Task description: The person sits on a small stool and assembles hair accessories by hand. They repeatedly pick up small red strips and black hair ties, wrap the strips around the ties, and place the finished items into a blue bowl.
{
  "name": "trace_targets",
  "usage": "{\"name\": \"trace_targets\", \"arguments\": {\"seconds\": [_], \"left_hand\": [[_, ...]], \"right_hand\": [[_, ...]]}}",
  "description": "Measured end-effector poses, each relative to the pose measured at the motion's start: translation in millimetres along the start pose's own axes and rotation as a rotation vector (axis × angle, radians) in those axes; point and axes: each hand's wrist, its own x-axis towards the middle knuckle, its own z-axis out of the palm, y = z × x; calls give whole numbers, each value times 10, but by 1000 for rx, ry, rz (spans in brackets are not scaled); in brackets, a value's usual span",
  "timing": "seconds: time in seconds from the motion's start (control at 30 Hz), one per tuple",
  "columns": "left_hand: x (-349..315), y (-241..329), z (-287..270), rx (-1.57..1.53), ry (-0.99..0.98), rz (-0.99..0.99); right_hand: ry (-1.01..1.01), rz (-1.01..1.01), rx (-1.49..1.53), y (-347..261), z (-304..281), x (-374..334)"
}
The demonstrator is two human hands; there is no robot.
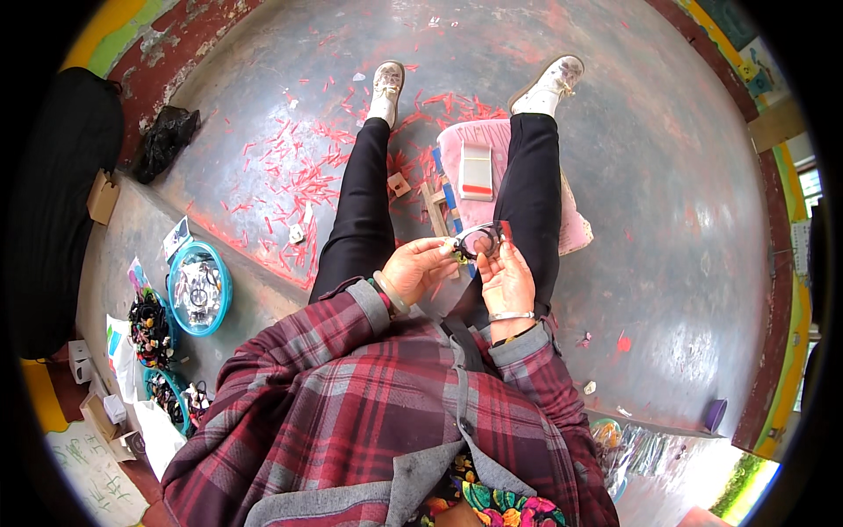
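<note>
Sitting above a grey concrete floor (667, 176) littered with red scraps (299, 176), the person has both legs stretched out, a pink cushion (479, 149) between them. A blue bowl (200, 288) sits on the left. Left hand (420, 268) pinches one side of a small dark ring (479, 241), right hand (505, 281) pinches the other, over the lap.

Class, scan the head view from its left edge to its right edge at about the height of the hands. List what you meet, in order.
Blue bowl of small parts → left hand → dark ring-shaped piece pinched between both hands → right hand → small red scrap on the grey floor.
</note>
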Motion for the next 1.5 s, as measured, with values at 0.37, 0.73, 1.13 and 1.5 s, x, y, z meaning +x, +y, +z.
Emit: {"name": "trace_targets", "arguments": {"seconds": [0.37, 0.73, 1.13, 1.5], "left_hand": [[-39, -4, -11, 59, 73, 129], [-6, 90, -105, 170, 167, 193], [200, 432, 184, 396, 22, 201], [379, 297, 127, 289, 141, 116]], "right_hand": [[-20, 76, 35, 65, 50, 4], [-59, -88, -247, -36, 367, 85], [-270, -243, -867, -50, 349, 439], [-196, -133, -655, -17, 220, 545]]}}
